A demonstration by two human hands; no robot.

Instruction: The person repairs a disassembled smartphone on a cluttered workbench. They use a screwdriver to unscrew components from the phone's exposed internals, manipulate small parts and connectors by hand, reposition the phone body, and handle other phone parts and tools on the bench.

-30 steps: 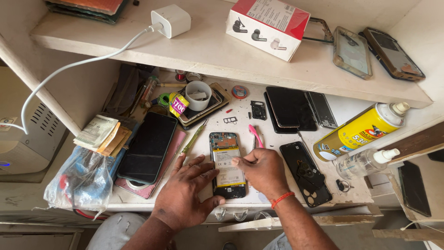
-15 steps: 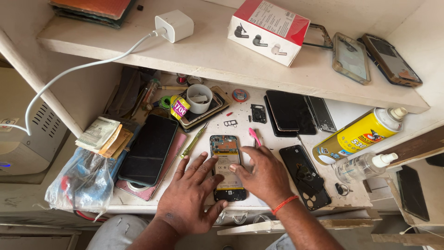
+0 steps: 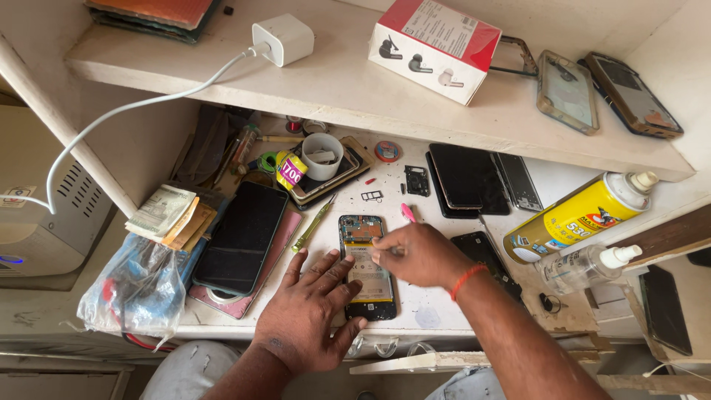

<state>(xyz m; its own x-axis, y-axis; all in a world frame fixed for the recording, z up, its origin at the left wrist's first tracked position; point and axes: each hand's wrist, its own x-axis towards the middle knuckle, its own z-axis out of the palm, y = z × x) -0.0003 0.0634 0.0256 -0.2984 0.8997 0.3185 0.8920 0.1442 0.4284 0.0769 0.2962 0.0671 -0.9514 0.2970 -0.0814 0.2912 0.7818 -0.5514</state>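
A: What holds things here?

B: A white cup (image 3: 321,155) sits at 12 o'clock from the open phone (image 3: 366,265). It stands on a flat tray (image 3: 348,172). I cannot tell what is inside the cup. At 9 o'clock a clear plastic bag (image 3: 137,290) lies on the counter (image 3: 437,307) with red and dark bits in it. Up on the shelf (image 3: 348,89) lies a red and white box (image 3: 435,46), closed.

A: What has changed since a moment ago?

B: The right hand (image 3: 418,255) has slid left over the phone. It was more at the phone's right side before. The left hand (image 3: 315,311) has stayed low at the phone's left side. The phone has not moved.

A: Which way does the phone point?

B: It lies flat with its back off, so you see the insides. Its long side runs from 12 o'clock to 6 o'clock. The end with the little green board is at 12 o'clock. The dark end is at 6 o'clock, near the counter's front edge.

A: And the hands?

B: The left hand is spread flat, fingers wide, touching the phone's left edge. The right hand's fingers are pressed together in a pinch over the phone's middle. A pink tool (image 3: 408,213) pokes out behind it; I cannot tell if the hand holds it.

A: What is close by?

B: A green screwdriver (image 3: 314,223) at 10 o'clock. A big dark phone (image 3: 241,237) at 9 o'clock. A yellow spray can (image 3: 578,216) at 3 o'clock.
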